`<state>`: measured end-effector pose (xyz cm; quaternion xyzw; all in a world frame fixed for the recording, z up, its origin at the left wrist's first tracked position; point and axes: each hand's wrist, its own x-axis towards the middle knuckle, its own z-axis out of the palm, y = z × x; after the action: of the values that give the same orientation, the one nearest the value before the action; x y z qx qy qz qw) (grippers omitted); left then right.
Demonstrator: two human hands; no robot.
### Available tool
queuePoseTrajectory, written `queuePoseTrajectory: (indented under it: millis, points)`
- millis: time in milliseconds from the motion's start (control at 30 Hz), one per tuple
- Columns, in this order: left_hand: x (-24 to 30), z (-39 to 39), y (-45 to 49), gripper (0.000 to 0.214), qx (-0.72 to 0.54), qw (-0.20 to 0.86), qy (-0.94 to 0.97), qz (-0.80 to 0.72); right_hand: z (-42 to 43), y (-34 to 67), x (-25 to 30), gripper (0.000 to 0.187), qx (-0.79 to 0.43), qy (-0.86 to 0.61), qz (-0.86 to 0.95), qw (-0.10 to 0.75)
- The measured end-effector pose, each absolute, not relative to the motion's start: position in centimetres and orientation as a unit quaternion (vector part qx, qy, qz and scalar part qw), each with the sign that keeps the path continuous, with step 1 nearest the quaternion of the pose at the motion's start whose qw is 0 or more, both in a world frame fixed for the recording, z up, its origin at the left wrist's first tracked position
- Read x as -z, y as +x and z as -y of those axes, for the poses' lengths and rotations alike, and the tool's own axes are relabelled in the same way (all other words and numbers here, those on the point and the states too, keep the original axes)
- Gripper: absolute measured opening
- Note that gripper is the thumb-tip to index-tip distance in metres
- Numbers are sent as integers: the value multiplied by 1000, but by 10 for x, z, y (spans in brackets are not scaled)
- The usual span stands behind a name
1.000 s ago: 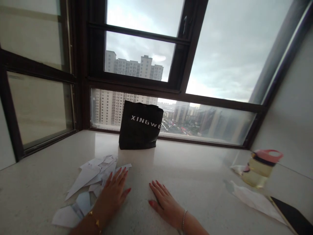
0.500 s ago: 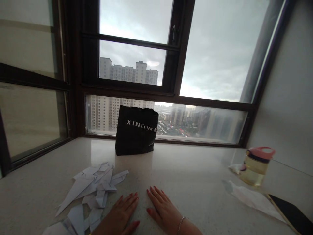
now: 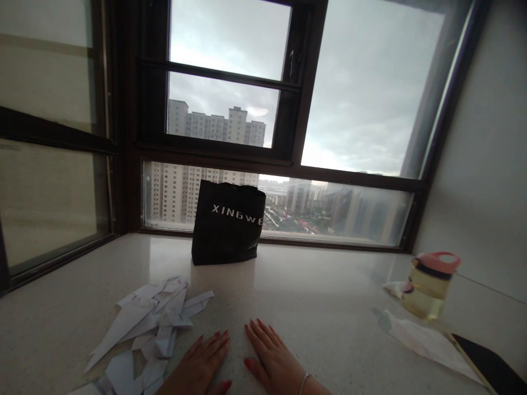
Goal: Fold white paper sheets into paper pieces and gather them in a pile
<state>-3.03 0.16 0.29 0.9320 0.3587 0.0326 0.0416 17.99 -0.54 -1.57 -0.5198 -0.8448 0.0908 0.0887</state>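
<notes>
My left hand lies flat on the pale stone counter, fingers stretched forward, holding nothing. My right hand rests flat beside it, a small gap between them, also with nothing in it; a bracelet shows at the wrist. Just left of my left hand lies a pile of folded white paper planes, not touched by either hand. A black bag with white lettering stands upright farther back, near the window.
A yellowish bottle with a pink lid stands at the right, with a white tissue and a dark phone in front of it. Dark-framed windows close off the back and left; a wall rises at right.
My left hand has slid right off the paper pile and now lies next to my right hand. The view has shifted slightly; my right hand has hardly moved.
</notes>
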Motion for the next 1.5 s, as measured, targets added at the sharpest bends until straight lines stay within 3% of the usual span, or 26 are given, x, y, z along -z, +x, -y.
queuePoseTrajectory:
  millis: [767, 1500]
  points:
    - [12, -2, -37, 48, -137, 31, 928, -344, 7, 179, 16, 60, -87, -530, 839, 84]
    - [4, 2, -35, 51, -108, 51, 928, -352, 7, 180, 16, 60, -87, -527, 841, 86]
